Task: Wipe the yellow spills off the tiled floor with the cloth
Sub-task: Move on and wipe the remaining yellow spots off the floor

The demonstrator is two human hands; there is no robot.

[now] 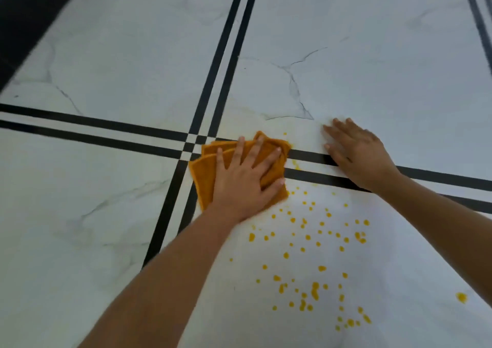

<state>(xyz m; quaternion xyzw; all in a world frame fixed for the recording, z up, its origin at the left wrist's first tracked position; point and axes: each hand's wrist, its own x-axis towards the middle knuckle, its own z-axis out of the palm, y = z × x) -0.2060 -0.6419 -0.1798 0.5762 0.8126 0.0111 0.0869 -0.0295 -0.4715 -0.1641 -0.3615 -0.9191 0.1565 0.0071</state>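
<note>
A folded orange cloth (206,168) lies on the white marble-look tiled floor (372,68), over the crossing of black tile borders. My left hand (243,180) presses flat on the cloth with fingers spread. My right hand (359,153) rests flat and open on the floor to the right of the cloth, across the black double stripe. Many yellow spills (314,241) dot the tile near me, to the right of my left forearm. A few small yellow drops sit just right of the cloth, and a faint yellowish smear (247,113) shows beyond it.
Black double stripes (229,54) run across and along the floor between large tiles. A dark band (24,14) edges the far left corner. One lone yellow blot (461,297) lies at the lower right.
</note>
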